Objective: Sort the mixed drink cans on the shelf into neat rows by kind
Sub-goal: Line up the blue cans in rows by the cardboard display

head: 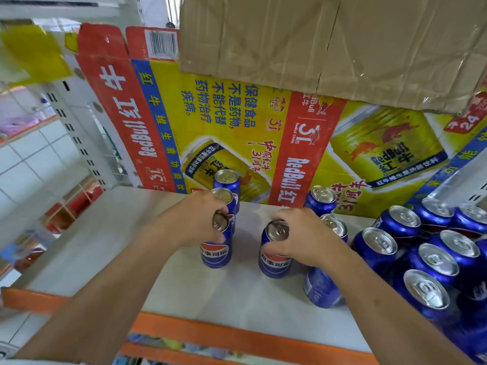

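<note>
On a white store shelf (105,246) edged in orange, a person lines up blue Pepsi cans in front of a yellow-and-red Red Bull carton (210,114) that stands at the back, a brown cardboard box (316,43) above it. At left, the left hand (192,222) reaches in from below, forearm stretched over the shelf's front edge, its grip closed on the top of the front can (217,248) with fingers curled round the rim. That can stands upright just ahead of two more blue cans (226,180), apparently as the third in a row running back toward the carton. Near it, the right hand (303,238) mirrors the pose, its grip wrapped from the side round the top of a second can (274,256), also upright on the shelf and seemingly placed to head a neighbouring row in front of a rear pair of cans (320,198). One lone can (320,288) stands beneath the right wrist. At far right, a crowded cluster of blue cans (434,259) stands loosely packed, likely the stock yet to be lined up.
</note>
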Available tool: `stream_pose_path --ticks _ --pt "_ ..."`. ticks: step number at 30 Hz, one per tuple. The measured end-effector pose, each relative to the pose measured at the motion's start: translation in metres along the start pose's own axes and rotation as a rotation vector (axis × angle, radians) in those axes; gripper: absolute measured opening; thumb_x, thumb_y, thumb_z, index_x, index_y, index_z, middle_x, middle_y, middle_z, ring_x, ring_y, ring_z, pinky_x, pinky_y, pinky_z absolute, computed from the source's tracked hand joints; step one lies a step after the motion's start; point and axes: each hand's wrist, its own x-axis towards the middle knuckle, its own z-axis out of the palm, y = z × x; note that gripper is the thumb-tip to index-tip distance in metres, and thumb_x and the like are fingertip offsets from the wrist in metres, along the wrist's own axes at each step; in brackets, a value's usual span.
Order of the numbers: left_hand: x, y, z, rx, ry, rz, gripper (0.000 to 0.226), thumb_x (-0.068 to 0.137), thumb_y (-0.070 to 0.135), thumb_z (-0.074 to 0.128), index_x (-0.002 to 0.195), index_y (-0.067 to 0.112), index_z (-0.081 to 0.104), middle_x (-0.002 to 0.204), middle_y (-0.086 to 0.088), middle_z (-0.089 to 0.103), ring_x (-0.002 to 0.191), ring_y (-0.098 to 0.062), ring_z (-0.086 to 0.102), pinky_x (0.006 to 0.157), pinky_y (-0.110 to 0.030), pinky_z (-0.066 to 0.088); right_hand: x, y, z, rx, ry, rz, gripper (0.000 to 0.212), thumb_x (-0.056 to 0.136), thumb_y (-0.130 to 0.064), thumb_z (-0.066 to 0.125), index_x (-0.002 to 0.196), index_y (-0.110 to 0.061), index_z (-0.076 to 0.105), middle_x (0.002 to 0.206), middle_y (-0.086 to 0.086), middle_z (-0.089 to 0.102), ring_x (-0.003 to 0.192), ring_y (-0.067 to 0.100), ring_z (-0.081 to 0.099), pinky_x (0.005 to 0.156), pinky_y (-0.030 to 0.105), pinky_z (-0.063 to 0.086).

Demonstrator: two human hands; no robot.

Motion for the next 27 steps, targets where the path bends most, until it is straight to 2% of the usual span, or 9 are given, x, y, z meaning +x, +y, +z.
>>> stream_pose_path --ticks 4,7,9,11,14,16,19,23,27 --pt "0.001 -0.004 -0.001 0.003 -0.005 0.006 0.049 0.075 0.036 0.078 0.120 0.026 0.062 0.108 0.008 0.053 0.089 -0.006 0.043 0.060 -0.013 0.031 0.003 0.009 -0.005 -0.010 -0.034 -0.015 0.028 0.064 -0.043 0.077 0.079 -0.028 0.059 0.085 -0.010 0.063 0.078 0.009 0.060 0.066 0.029 0.055" --pt "0.003 -0.007 0.000 0.012 -0.023 0.010 0.053 0.074 0.038 0.078 0.123 0.028 0.059 0.119 0.007 0.053 0.094 -0.005 0.042 0.070 -0.018 0.034 0.006 0.008 -0.005 -0.036 0.022 -0.024 0.033 0.064 -0.046 0.077 0.081 -0.024 0.061 0.084 -0.009 0.062 0.077 0.008 0.058 0.065 0.029 0.053" --pt "0.004 -0.009 0.000 -0.011 -0.047 0.008 0.055 0.073 0.041 0.079 0.123 0.029 0.057 0.120 0.008 0.052 0.095 -0.006 0.043 0.070 -0.017 0.035 0.008 0.007 -0.004 -0.043 0.045 -0.031 0.033 0.065 -0.046 0.077 0.085 -0.023 0.062 0.085 -0.009 0.061 0.078 0.009 0.057 0.066 0.029 0.052" --pt "0.006 -0.010 -0.002 -0.084 -0.065 -0.008 0.055 0.074 0.045 0.077 0.123 0.029 0.057 0.116 0.010 0.050 0.097 -0.007 0.045 0.069 -0.017 0.037 0.010 0.005 -0.003 -0.024 0.061 -0.032 0.039 0.066 -0.043 0.078 0.097 -0.023 0.065 0.094 -0.009 0.063 0.085 0.011 0.058 0.073 0.031 0.054" --pt "0.016 -0.011 -0.003 -0.147 0.076 -0.017 0.045 0.085 0.044 0.067 0.124 0.025 0.060 0.117 0.005 0.055 0.107 -0.014 0.053 0.083 -0.026 0.043 0.015 0.005 -0.002 0.045 0.110 0.005 0.048 0.067 -0.040 0.081 0.109 -0.023 0.065 0.103 -0.009 0.065 0.091 0.011 0.059 0.078 0.032 0.054" --pt "0.029 -0.010 -0.003 -0.126 0.188 0.000 0.041 0.093 0.036 0.059 0.131 0.020 0.057 0.128 -0.001 0.056 0.116 -0.018 0.052 0.094 -0.029 0.040 0.023 0.004 -0.002 0.064 0.134 0.025 0.047 0.069 -0.039 0.081 0.109 -0.022 0.065 0.104 -0.008 0.065 0.091 0.011 0.059 0.075 0.028 0.052" --pt "0.051 -0.008 0.004 -0.161 0.225 0.013 0.042 0.099 0.024 0.051 0.139 0.012 0.049 0.143 -0.005 0.048 0.129 -0.021 0.045 0.104 -0.029 0.034 0.040 0.002 -0.007 0.062 0.170 0.039 0.043 0.072 -0.035 0.080 0.109 -0.019 0.065 0.105 -0.004 0.065 0.088 0.012 0.057 0.070 0.025 0.045" --pt "0.069 -0.015 0.023 -0.143 0.123 0.008 0.047 0.102 0.029 0.041 0.144 0.010 0.035 0.151 -0.006 0.034 0.136 -0.026 0.036 0.107 -0.036 0.036 0.063 0.000 -0.018 0.087 0.171 0.073 0.039 0.076 -0.030 0.079 0.109 -0.016 0.064 0.108 -0.002 0.063 0.092 0.014 0.055 0.072 0.025 0.041" --pt "0.073 -0.021 0.033 -0.129 0.159 0.017 0.046 0.104 0.026 0.035 0.146 0.008 0.033 0.156 -0.008 0.029 0.142 -0.023 0.029 0.110 -0.033 0.030 0.084 -0.006 -0.020 0.023 0.165 0.071 0.040 0.076 -0.030 0.079 0.110 -0.015 0.063 0.111 0.001 0.063 0.094 0.016 0.055 0.074 0.028 0.042"
